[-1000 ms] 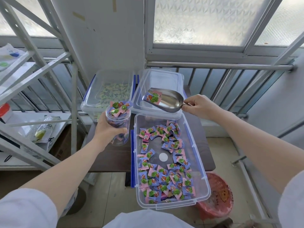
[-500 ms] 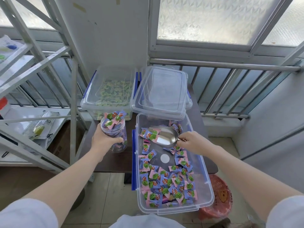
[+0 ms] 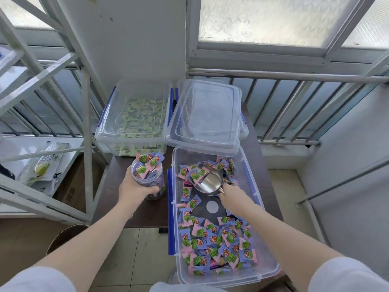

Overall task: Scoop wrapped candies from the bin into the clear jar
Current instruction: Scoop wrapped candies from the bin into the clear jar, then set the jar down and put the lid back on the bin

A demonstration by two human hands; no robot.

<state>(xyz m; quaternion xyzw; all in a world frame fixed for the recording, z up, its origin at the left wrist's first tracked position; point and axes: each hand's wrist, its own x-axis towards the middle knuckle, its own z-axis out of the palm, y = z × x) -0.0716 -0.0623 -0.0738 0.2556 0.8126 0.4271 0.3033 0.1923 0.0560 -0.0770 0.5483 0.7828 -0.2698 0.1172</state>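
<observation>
- Left hand (image 3: 134, 189): fingers curled close around the lower half of the clear jar (image 3: 147, 178), thumb across its front; jar stands upright on the dark worktop (image 3: 134, 216), just left of the bin.
- Clear jar: filled past the rim, with several wrapped candies heaped above the mouth.
- Right hand (image 3: 231, 194): reaches into the bin, fingers closed on the handle end of the metal scoop (image 3: 208, 182); the handle itself is hidden under the hand.
- Metal scoop: bowl points away toward the far left of the bin, lying low among the candies; a few sit at its front lip, the rest of the bowl bare.
- Bin (image 3: 271, 268): clear plastic, blue side clips, lid off; wrapped candies (image 3: 216, 245) piled thickest at the near end, thinner at the far end, dark floor with a white round spot bare in the middle.
- Wrappers: pink and blue with a green motif; print too small to read.
- Clear lids (image 3: 206, 114): stacked behind the bin.
- Second bin (image 3: 134, 114): closed, holding pale green wrapped pieces, far left on the worktop.
- Packet (image 3: 42, 163) on the shelf at left: lettering not legible.
</observation>
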